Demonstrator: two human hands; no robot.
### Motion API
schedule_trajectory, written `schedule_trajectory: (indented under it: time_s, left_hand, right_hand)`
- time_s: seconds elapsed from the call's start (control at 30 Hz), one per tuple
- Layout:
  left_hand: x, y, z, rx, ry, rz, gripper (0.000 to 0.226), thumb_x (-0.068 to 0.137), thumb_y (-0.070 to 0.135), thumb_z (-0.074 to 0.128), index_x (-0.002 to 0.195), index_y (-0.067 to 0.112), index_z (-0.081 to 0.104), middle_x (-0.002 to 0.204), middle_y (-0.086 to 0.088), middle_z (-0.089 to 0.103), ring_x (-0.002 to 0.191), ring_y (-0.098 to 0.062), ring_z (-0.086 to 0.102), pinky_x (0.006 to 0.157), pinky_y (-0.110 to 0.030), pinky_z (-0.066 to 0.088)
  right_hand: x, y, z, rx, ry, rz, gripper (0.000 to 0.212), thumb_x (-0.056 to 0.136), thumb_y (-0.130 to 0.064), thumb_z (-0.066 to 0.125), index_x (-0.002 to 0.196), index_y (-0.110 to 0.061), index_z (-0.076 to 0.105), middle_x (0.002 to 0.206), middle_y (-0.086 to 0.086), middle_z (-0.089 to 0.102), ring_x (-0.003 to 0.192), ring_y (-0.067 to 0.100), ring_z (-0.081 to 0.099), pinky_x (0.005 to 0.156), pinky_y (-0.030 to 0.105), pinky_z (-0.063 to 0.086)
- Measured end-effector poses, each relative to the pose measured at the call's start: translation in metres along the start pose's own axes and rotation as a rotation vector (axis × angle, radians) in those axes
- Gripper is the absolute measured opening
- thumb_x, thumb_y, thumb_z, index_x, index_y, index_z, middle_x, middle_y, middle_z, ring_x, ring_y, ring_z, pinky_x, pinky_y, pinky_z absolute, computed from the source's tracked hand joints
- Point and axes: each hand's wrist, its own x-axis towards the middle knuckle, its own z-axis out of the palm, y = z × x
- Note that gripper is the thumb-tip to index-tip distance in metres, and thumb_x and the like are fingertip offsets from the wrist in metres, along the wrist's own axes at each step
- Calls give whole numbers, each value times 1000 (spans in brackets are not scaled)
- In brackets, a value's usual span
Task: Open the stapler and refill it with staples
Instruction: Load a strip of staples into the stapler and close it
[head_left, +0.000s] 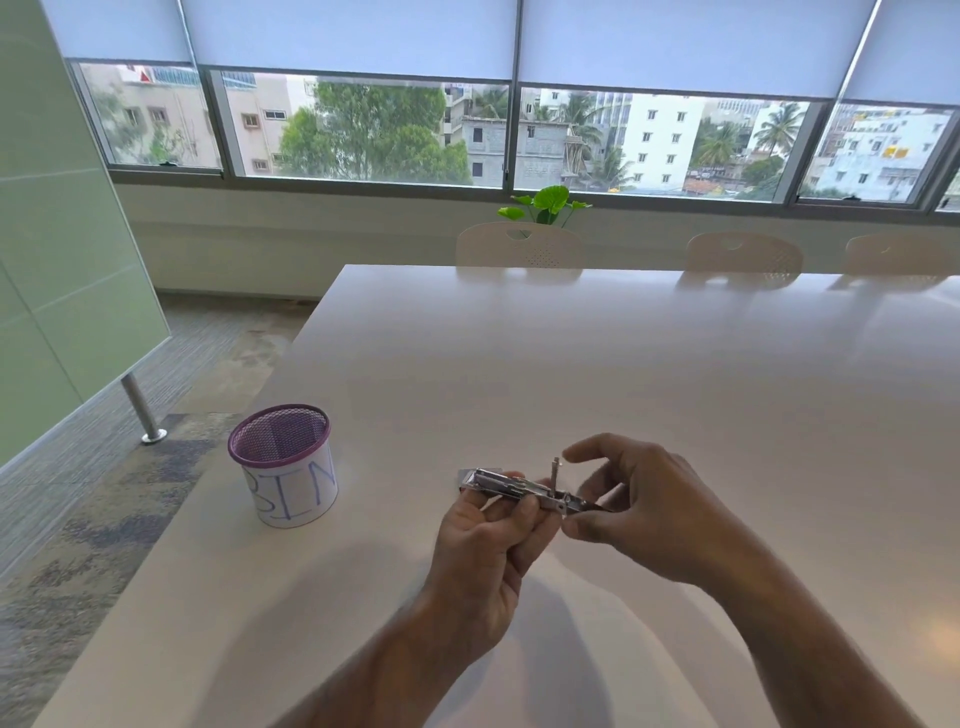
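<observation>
Head view, nearest first: two bare forearms reach in from the bottom edge and meet above the white table (623, 374). The left hand (485, 551) grips a small metal stapler (519, 488) by its front half, fingers curled under it and the thumb pressed on top, holding it clear of the table surface. The right hand (644, 509) pinches the stapler's rear end between thumb and lower fingers, with the index finger raised and crooked above a thin metal piece that stands upright from the back of the body.

That upright piece looks like the pusher rod drawn out of the channel, so opening appears to be under way or just finished. No strip of staples is visible in either hand or on the table, so the refill itself seems not yet begun; loading and closing are probably left.

Further out and to the left, near the table's edge, stands a purple mesh cup (283, 465) wrapped in paper with "BIN" handwritten on it. Its contents cannot be made out. Beyond the far edge are pale chairs (519, 247), a green plant (548, 205), and a window (363, 130) with blinds half lowered.
</observation>
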Motion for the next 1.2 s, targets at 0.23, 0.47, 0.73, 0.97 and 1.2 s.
schedule_trajectory:
  time_s: [0.23,0.47,0.73,0.97,1.2]
  left_hand:
    - [3,-1,-3,-87,41,-35,46,75,-9,66,117,2,52,107,-26,70,94,-34,73,72,-34,61]
    - [11,1,-15,-3,168,-110,37,89,-15,56,124,-6,53,93,-21,71,82,-31,73,71,-36,63]
    - [12,4,-13,-19,177,-89,33,92,-15,51,124,-8,53,102,-24,70,84,-31,74,74,-36,63]
    - [12,10,-10,-70,186,21,32,92,-15,49,119,0,59,96,-20,73,83,-27,75,71,-35,63]
    - [9,10,-10,12,139,127,33,92,-8,54,120,7,61,112,-19,70,91,-26,72,73,-33,61]
  right_hand:
    - [4,-18,-11,-257,42,-92,10,74,-27,82,79,-33,76,65,-12,72,56,0,61,52,20,47]
    - [11,-28,-28,-401,-9,-102,22,79,-29,76,94,-45,76,81,-14,74,70,2,61,61,26,50]
    - [15,-20,-25,-416,-89,-109,31,85,-31,72,104,-57,69,98,-16,74,81,6,63,73,36,57]
    - [9,-8,-11,-408,-138,-140,36,90,-29,65,116,-54,65,102,-15,69,91,12,60,81,37,54]
    - [6,-5,-6,-345,-163,-140,40,85,-26,68,114,-54,65,97,-20,71,78,1,60,73,29,52]
